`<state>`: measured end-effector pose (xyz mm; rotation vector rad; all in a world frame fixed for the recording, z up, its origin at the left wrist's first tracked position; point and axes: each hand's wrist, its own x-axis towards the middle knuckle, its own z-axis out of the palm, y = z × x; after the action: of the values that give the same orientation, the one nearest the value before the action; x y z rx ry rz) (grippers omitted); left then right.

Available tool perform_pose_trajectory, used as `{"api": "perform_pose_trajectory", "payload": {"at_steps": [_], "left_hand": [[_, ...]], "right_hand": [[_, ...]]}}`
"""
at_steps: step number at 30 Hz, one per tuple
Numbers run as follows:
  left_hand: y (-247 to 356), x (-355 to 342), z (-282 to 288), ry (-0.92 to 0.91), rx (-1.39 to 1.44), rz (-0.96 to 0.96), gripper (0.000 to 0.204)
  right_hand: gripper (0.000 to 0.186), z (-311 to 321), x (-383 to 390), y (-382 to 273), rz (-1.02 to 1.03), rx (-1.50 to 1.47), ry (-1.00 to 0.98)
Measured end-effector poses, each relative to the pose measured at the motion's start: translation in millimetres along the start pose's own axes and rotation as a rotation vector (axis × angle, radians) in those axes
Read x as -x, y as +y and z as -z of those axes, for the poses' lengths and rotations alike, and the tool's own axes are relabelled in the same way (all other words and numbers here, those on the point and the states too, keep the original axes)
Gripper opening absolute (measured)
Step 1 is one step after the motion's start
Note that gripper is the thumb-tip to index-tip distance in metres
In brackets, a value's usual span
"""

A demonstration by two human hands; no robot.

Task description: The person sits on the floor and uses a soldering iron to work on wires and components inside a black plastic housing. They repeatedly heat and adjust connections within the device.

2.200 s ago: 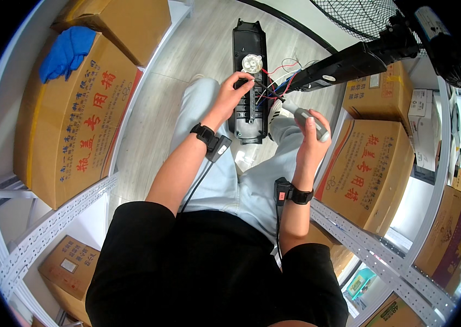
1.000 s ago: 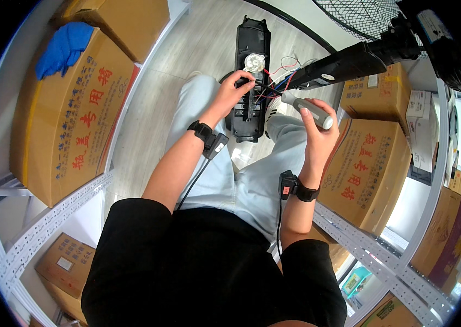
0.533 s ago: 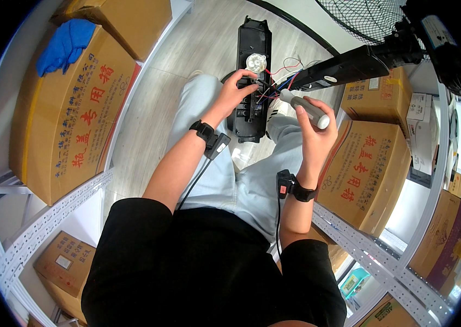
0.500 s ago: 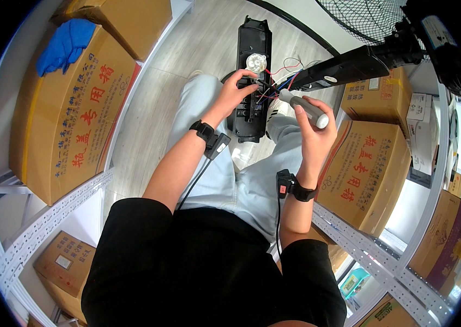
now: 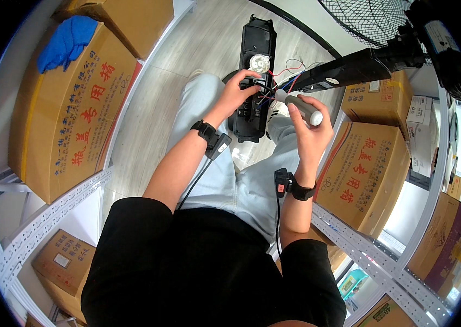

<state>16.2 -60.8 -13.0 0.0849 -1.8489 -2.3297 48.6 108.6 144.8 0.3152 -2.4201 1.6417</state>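
Observation:
A long black plastic housing (image 5: pixel 251 122) lies open between my legs, with a clear round part (image 5: pixel 259 64) in its upper half. My right hand (image 5: pixel 313 133) is closed around the grey handle of a screwdriver (image 5: pixel 302 109), whose dark shaft points left toward the housing's middle. Over that middle is my left hand (image 5: pixel 236 94), its index finger and thumb bent in near the screwdriver's tip. What sits between those fingertips is too small to make out. Thin red, blue and black wires (image 5: pixel 285 75) run from the housing toward a black fan column (image 5: pixel 345 68).
A wire-mesh fan guard (image 5: pixel 361 22) is at the upper right. Shelves with cardboard boxes (image 5: pixel 78 120) flank me on the left, and more boxes (image 5: pixel 358 174) stand on the right. A blue cloth (image 5: pixel 67 43) lies on the upper left box. Cables hang from both wristbands.
My right hand and the screwdriver handle have shifted slightly left. The left hand stays at the housing's middle, its fingers nearly unchanged.

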Motion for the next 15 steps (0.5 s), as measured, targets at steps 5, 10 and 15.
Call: {"api": "perform_pose_trajectory", "payload": {"at_steps": [5, 10, 15], "left_hand": [[3.8, 0.6, -0.2, -0.005, -0.019, -0.002, 0.027], [1.9, 0.6, 0.8, -0.006, -0.04, -0.018, 0.026], [4.4, 1.3, 0.1, -0.002, -0.05, -0.015, 0.025]], "right_hand": [[0.03, -2.9, -2.8, 1.3, 0.084, 0.105, 0.014], [0.03, -6.5, -3.6, -5.5, 0.129, 0.178, 0.016], [0.03, -7.3, -3.7, -7.8, 0.146, 0.211, 0.019]]}}
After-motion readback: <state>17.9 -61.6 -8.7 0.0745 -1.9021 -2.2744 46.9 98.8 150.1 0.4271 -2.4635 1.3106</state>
